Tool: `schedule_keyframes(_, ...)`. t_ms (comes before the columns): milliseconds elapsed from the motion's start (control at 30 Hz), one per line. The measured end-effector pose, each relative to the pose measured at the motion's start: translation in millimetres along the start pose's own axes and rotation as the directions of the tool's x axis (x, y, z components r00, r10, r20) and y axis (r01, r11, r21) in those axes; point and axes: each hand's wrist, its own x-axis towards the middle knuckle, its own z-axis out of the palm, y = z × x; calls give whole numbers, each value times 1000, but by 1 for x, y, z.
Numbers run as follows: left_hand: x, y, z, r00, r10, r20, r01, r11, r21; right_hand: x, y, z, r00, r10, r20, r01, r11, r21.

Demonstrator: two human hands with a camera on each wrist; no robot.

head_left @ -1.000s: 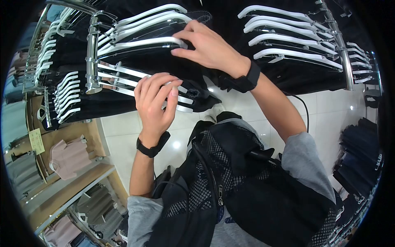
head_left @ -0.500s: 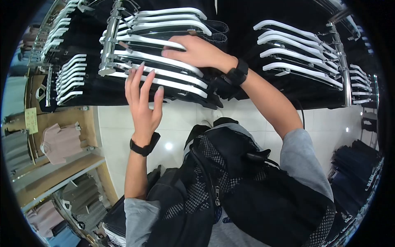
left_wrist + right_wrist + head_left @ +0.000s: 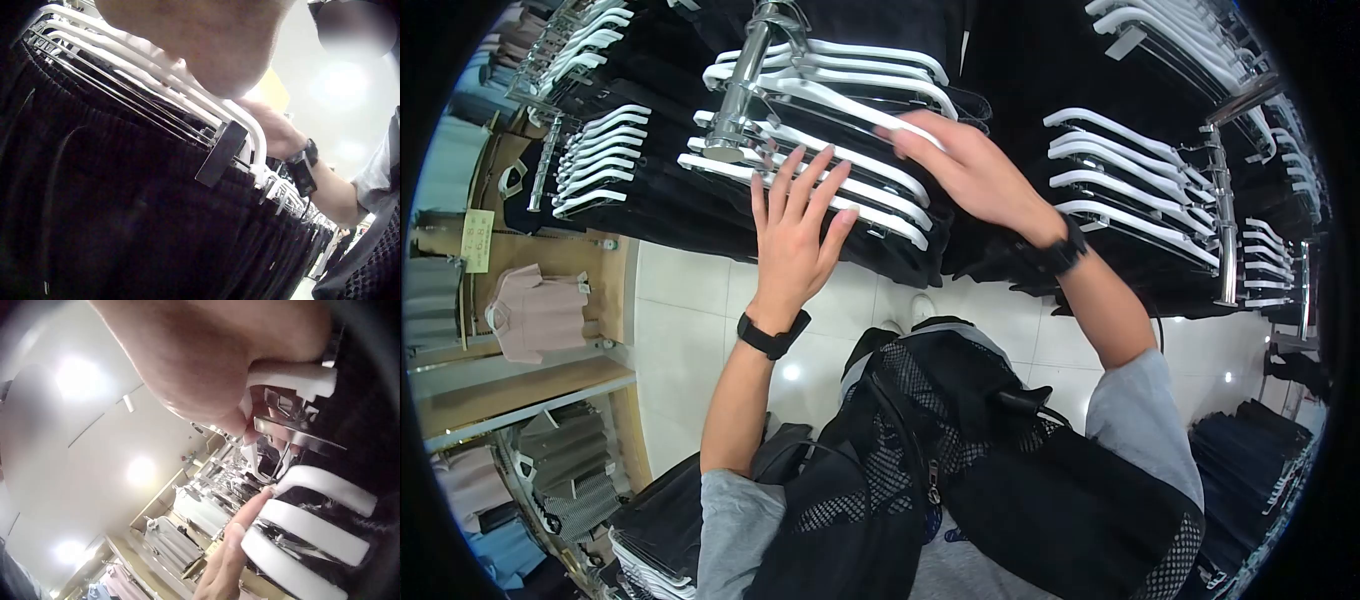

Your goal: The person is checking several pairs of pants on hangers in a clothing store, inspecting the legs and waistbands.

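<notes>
A row of white hangers [image 3: 870, 190] carrying black trousers [image 3: 700, 215] hangs from a chrome rail [image 3: 740, 85]. My left hand [image 3: 795, 215] lies on the nearest hangers with its fingers straight and spread. My right hand [image 3: 960, 160] reaches over the hangers farther back, its fingers stretched flat along the top of one. The left wrist view shows the hangers [image 3: 187, 94], a dark clip [image 3: 219, 153], the black ribbed cloth [image 3: 112, 206] and the right hand [image 3: 275, 134] behind. In the right wrist view, a left fingertip [image 3: 237, 531] touches the white hangers [image 3: 312, 534].
More racks of white hangers with dark clothes stand to the right [image 3: 1140, 200] and left [image 3: 590, 160]. A wooden shelf unit [image 3: 530, 385] at the left holds pink and grey tops. A white tiled floor [image 3: 690, 310] lies below. I wear a black mesh vest [image 3: 960, 450].
My left hand let go of a hanger it had curled round and now lies flat with spread fingers. My right hand slid along the hanger tops. The view shifted toward the rack.
</notes>
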Motion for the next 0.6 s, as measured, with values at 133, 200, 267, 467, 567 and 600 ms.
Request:
schedule_keyframes(133, -1, -2, 5, 999, -6, -35, 5, 1000, -15, -56, -41, -37, 977, 215, 5, -215, 974, 65)
schedule_keyframes(200, 2, -2, 6, 999, 6, -45, -7, 1000, -14, -87, -57, -53, 947, 319, -36, -316, 946, 68)
schedule_keyframes(267, 6, -5, 10, 998, 30, -48, -30, 1000, -2, -120, -61, -67, 934, 340, -113, -337, 940, 49)
schedule_keyframes(467, 45, -14, 31, 992, 39, -122, -37, 999, 23, -189, -88, -101, 874, 362, -326, -394, 918, -38)
schedule_keyframes(567, 65, -22, 50, 983, 48, -177, -31, 995, 98, -204, -101, -109, 875, 316, -367, -375, 922, -101)
schedule_keyframes(600, 71, -23, 54, 980, 49, -192, -31, 995, 94, -208, -106, -112, 886, 279, -370, -354, 923, -150)
